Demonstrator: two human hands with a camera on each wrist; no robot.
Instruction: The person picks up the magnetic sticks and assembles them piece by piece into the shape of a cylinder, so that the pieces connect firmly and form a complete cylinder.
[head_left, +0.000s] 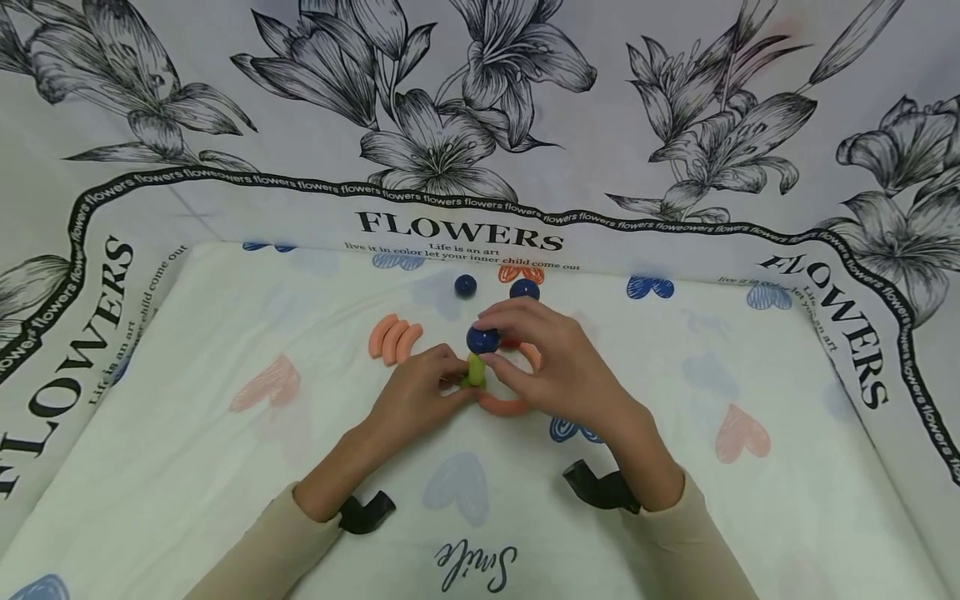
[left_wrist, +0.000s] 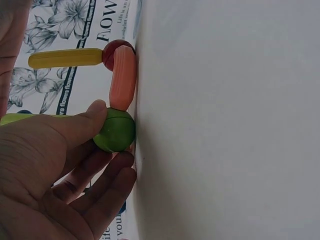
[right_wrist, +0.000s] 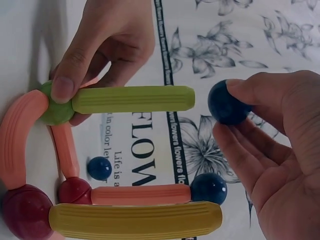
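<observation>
A ring of curved salmon bars (right_wrist: 17, 140) joined by balls lies on the cloth. My left hand (head_left: 420, 387) pinches its green ball (left_wrist: 115, 131) between thumb and fingers. From that ball a light green rod (right_wrist: 132, 99) stands upright. Just above the rod's free end, a small gap apart, my right hand (head_left: 562, 358) holds a blue ball (right_wrist: 227, 102) by thumb and fingertips. Rising from one red ball (right_wrist: 26, 212) is a yellow rod (right_wrist: 135, 221). Another red ball (right_wrist: 75, 191) bears a salmon rod (right_wrist: 141, 194) topped with a blue ball (right_wrist: 209, 189).
Several loose curved salmon bars (head_left: 395, 339) lie left of the ring. Beyond it sits a loose blue ball (head_left: 466, 286). White cloth with printed hearts (head_left: 742, 433) covers the table, and a flower-printed sheet (head_left: 480, 108) hangs behind. Black curved pieces (head_left: 367, 512) show at both wrists.
</observation>
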